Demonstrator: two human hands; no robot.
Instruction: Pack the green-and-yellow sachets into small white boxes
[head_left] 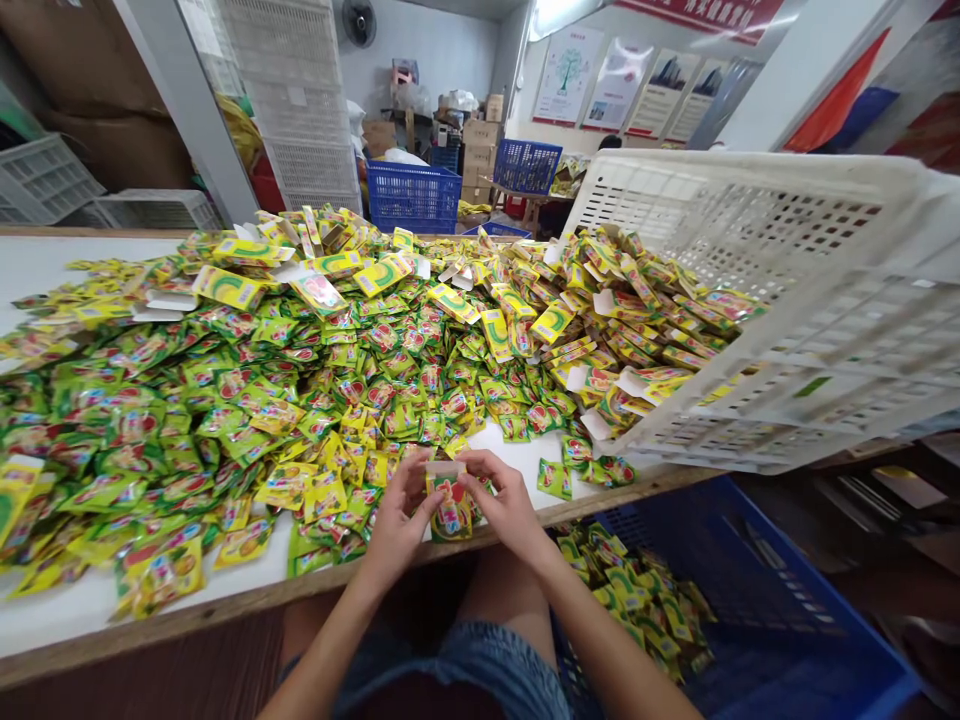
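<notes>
Bench stretches across the scene, and the sachets heaped over its left and middle could slither off the near edge if brushed. At right, the tipped white crate might shed cartons if knocked; strays could drop into the blue crate below, near right. Left hand and right hand have fingers pinching a small box at the near edge, where squeezing too hard could crease its pale flap.
</notes>
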